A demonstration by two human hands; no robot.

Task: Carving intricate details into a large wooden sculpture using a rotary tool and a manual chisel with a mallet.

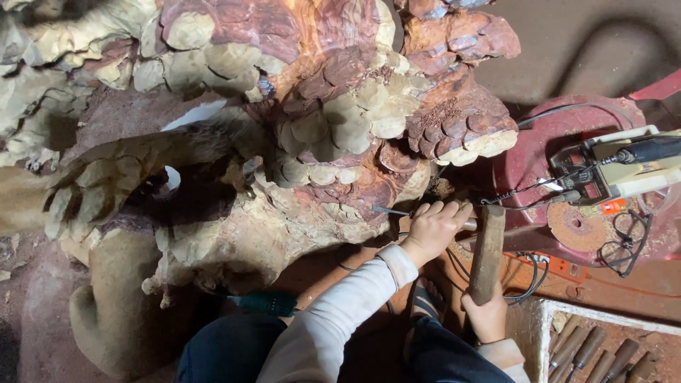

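Against carving (312, 142), chisel (389, 211) (left fingers (443, 211))

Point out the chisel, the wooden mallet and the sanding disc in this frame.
chisel (389, 211): head view, on the bare metal blade left of the left hand.
wooden mallet (488, 248): head view, middle of its wooden head.
sanding disc (576, 227): head view, on its reddish face.

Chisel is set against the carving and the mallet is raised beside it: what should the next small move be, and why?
Probably a light tap of the mallet on the chisel's butt. The left hand holds the chisel with its tip on the lower edge of the wood carving, and the right hand grips the mallet upright just beside that hand, apart from the butt.
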